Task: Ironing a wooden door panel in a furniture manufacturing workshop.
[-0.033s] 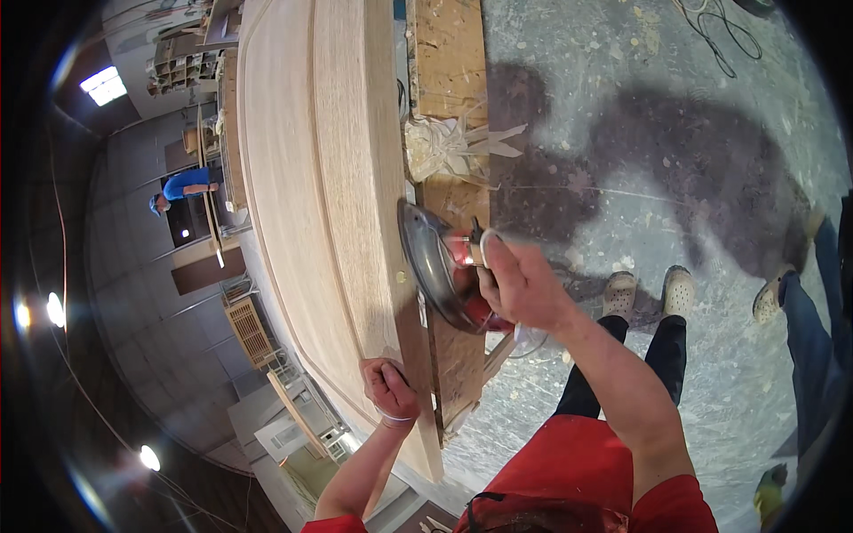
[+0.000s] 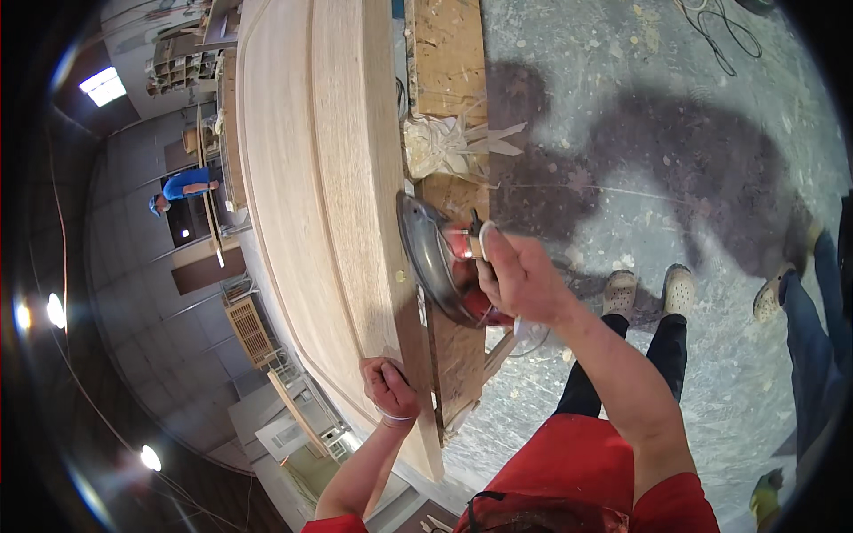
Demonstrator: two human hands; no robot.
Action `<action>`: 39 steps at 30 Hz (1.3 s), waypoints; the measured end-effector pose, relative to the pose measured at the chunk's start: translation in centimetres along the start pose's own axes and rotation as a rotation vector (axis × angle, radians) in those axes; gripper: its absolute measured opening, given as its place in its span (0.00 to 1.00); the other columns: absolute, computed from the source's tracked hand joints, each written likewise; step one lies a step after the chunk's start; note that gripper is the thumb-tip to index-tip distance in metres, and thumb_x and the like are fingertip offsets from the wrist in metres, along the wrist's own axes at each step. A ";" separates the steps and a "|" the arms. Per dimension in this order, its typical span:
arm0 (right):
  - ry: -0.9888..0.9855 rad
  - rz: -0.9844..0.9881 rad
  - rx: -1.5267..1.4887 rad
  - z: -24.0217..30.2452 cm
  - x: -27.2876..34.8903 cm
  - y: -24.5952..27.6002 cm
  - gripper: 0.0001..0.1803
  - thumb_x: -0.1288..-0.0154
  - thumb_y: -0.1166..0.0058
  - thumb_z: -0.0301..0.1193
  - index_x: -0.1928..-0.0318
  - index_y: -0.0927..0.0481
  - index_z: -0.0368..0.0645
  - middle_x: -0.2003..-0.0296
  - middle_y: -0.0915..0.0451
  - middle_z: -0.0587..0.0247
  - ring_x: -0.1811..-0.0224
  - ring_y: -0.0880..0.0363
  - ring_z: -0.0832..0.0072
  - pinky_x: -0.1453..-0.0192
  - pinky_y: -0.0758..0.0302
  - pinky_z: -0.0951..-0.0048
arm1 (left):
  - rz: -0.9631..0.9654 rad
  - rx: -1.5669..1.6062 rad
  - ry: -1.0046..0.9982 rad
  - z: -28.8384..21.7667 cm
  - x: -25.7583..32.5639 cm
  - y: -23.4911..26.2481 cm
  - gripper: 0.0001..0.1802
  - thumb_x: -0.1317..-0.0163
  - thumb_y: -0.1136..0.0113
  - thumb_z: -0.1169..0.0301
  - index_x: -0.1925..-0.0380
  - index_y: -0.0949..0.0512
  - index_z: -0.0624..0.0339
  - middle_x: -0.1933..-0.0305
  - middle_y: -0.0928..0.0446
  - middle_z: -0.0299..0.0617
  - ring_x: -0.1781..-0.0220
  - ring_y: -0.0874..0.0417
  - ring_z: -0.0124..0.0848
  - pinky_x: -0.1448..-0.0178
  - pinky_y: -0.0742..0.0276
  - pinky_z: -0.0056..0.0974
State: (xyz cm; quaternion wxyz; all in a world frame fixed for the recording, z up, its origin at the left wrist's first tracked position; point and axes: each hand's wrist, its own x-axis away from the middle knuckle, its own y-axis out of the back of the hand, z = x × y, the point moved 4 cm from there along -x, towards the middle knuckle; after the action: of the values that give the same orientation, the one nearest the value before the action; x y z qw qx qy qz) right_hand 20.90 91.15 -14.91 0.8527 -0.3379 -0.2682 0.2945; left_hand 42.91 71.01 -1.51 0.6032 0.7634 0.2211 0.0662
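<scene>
A large pale wooden door panel [image 2: 293, 160] with curved grooves stretches away in front of me. My right hand [image 2: 526, 277] grips a red and black power sander [image 2: 433, 259], its wide round dark base tilted up against the panel's right edge. The thumb lies along the top of the sander's body. My left hand [image 2: 388, 388] is a closed fist resting on the near part of the panel. Something dark shows beside its curled fingers, but I cannot make out what it is.
Under the panel's right side runs a worn wooden bench [image 2: 449, 53], with a crumpled whitish cloth [image 2: 433, 147] on it. Cables [image 2: 720, 35] lie on the stained floor [image 2: 604, 53]. Another person's legs [image 2: 804, 346] stand at right. A person in blue [image 2: 185, 184] works far left.
The sander has shifted very slightly left along with my right hand. My left hand stays in place on the panel.
</scene>
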 end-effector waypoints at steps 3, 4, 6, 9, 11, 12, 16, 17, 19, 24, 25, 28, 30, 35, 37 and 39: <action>-0.019 0.010 0.017 0.0 0.1 0.2 0.32 0.07 0.64 0.51 0.64 0.22 0.41 0.81 0.31 0.74 0.80 0.34 0.86 0.75 0.37 0.77 | 0.010 0.025 0.072 0.8 0.6 0.4 0.12 0.19 0.56 0.76 0.65 0.27 0.63 0.65 0.29 0.43 0.65 0.27 0.34 0.58 0.30 0.39; -0.006 0.014 0.048 -0.3 0.5 0.1 0.32 0.07 0.64 0.51 0.63 0.21 0.40 0.81 0.30 0.74 0.80 0.33 0.85 0.74 0.35 0.76 | 0.025 0.023 0.111 1.0 0.7 0.4 0.09 0.22 0.54 0.78 0.64 0.26 0.64 0.64 0.27 0.47 0.64 0.24 0.39 0.56 0.27 0.42; -0.031 0.022 0.056 -1.0 2.0 -0.4 0.32 0.08 0.62 0.50 0.65 0.22 0.39 0.79 0.29 0.72 0.77 0.32 0.84 0.71 0.33 0.74 | 0.024 0.025 0.103 0.9 0.6 0.5 0.09 0.22 0.54 0.79 0.64 0.26 0.64 0.64 0.27 0.47 0.64 0.24 0.39 0.56 0.27 0.42; -0.067 0.020 0.069 -1.8 4.2 -0.6 0.30 0.08 0.58 0.48 0.66 0.23 0.38 0.78 0.27 0.71 0.73 0.32 0.82 0.68 0.31 0.71 | 0.019 0.010 0.053 0.1 0.4 0.5 0.09 0.22 0.54 0.79 0.64 0.26 0.64 0.64 0.27 0.47 0.64 0.24 0.39 0.56 0.26 0.42; -0.069 -0.038 0.116 -2.9 6.1 0.8 0.24 0.10 0.53 0.47 0.56 0.17 0.38 0.75 0.24 0.71 0.71 0.27 0.85 0.66 0.28 0.73 | 0.021 0.002 0.012 -0.5 0.6 0.8 0.09 0.22 0.54 0.79 0.64 0.26 0.64 0.64 0.27 0.47 0.64 0.24 0.38 0.57 0.26 0.42; -0.072 -0.040 0.119 -3.9 6.9 2.1 0.24 0.10 0.53 0.47 0.56 0.17 0.38 0.75 0.24 0.71 0.71 0.27 0.85 0.66 0.28 0.73 | 0.020 0.016 0.020 -0.4 0.7 0.7 0.09 0.22 0.54 0.79 0.64 0.26 0.64 0.64 0.27 0.46 0.65 0.25 0.38 0.57 0.27 0.41; -0.136 -0.308 0.477 -5.7 7.6 8.4 0.24 0.18 0.40 0.47 0.40 0.15 0.39 0.61 0.12 0.54 0.57 0.11 0.66 0.52 0.18 0.64 | -0.012 0.049 -0.007 0.1 0.7 -0.5 0.08 0.22 0.53 0.80 0.61 0.24 0.64 0.64 0.28 0.45 0.65 0.25 0.35 0.57 0.27 0.40; -0.057 -0.369 0.766 -5.0 7.0 10.2 0.27 0.22 0.36 0.48 0.36 0.16 0.40 0.55 0.09 0.47 0.51 0.08 0.56 0.46 0.16 0.59 | -0.014 0.154 0.142 2.1 1.7 -0.1 0.08 0.22 0.53 0.80 0.59 0.24 0.64 0.62 0.28 0.42 0.63 0.26 0.32 0.57 0.28 0.38; -0.177 -0.377 0.937 -6.2 6.4 14.5 0.29 0.25 0.35 0.48 0.35 0.16 0.40 0.51 0.10 0.44 0.47 0.10 0.49 0.42 0.17 0.53 | -0.031 0.148 0.202 2.2 1.5 -0.1 0.08 0.20 0.54 0.80 0.60 0.26 0.60 0.61 0.31 0.37 0.64 0.30 0.28 0.59 0.31 0.36; -0.465 -0.410 1.257 -8.7 6.3 25.1 0.31 0.27 0.34 0.52 0.36 0.15 0.41 0.46 0.11 0.41 0.43 0.12 0.43 0.36 0.18 0.46 | 0.027 0.129 0.109 1.6 0.6 0.9 0.08 0.20 0.59 0.78 0.60 0.29 0.61 0.59 0.35 0.40 0.60 0.34 0.32 0.53 0.35 0.37; -0.588 -0.361 1.335 -9.8 6.7 27.7 0.33 0.29 0.33 0.52 0.34 0.15 0.43 0.46 0.11 0.42 0.43 0.12 0.42 0.37 0.17 0.46 | 0.049 0.120 0.087 1.6 0.6 0.8 0.08 0.20 0.58 0.77 0.61 0.30 0.61 0.60 0.36 0.40 0.60 0.34 0.33 0.53 0.35 0.38; -0.778 -0.311 1.499 -10.3 6.9 32.8 0.30 0.30 0.31 0.51 0.37 0.12 0.44 0.46 0.10 0.44 0.42 0.12 0.44 0.37 0.16 0.47 | 0.071 0.084 0.033 2.1 1.1 0.8 0.08 0.20 0.58 0.77 0.61 0.30 0.62 0.60 0.36 0.41 0.59 0.34 0.35 0.53 0.36 0.40; -0.875 -0.232 1.707 -10.6 6.3 35.5 0.25 0.30 0.33 0.47 0.42 0.10 0.43 0.45 0.11 0.41 0.41 0.11 0.46 0.32 0.18 0.49 | 0.038 -0.094 -0.071 2.8 2.1 0.9 0.08 0.21 0.58 0.76 0.61 0.30 0.63 0.60 0.36 0.42 0.58 0.33 0.38 0.50 0.36 0.42; -0.738 -0.414 1.685 -12.5 5.0 47.1 0.26 0.32 0.34 0.44 0.42 0.11 0.39 0.47 0.10 0.39 0.43 0.10 0.49 0.34 0.17 0.52 | 0.055 0.147 0.079 3.0 2.3 0.2 0.07 0.22 0.57 0.74 0.61 0.31 0.62 0.60 0.36 0.42 0.56 0.34 0.38 0.48 0.36 0.43; -0.535 -0.449 1.489 -12.8 1.9 47.3 0.23 0.34 0.31 0.41 0.47 0.10 0.36 0.51 0.08 0.44 0.48 0.08 0.51 0.41 0.16 0.52 | 0.044 0.115 0.128 2.9 2.6 1.3 0.06 0.23 0.57 0.73 0.59 0.31 0.62 0.59 0.36 0.41 0.56 0.34 0.36 0.47 0.36 0.42; -0.520 -0.515 1.172 -13.1 -1.6 46.8 0.21 0.35 0.26 0.41 0.52 0.09 0.36 0.56 0.06 0.52 0.56 0.07 0.59 0.49 0.15 0.55 | 0.044 0.028 0.120 2.3 2.5 2.9 0.05 0.23 0.58 0.74 0.59 0.32 0.62 0.59 0.36 0.41 0.55 0.33 0.36 0.46 0.35 0.43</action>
State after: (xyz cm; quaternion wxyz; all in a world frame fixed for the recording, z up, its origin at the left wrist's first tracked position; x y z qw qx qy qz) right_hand 13.36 112.57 -57.92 0.8455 0.3346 -0.3325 0.2503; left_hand 46.77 69.48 0.18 0.5767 0.7711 0.2407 0.1221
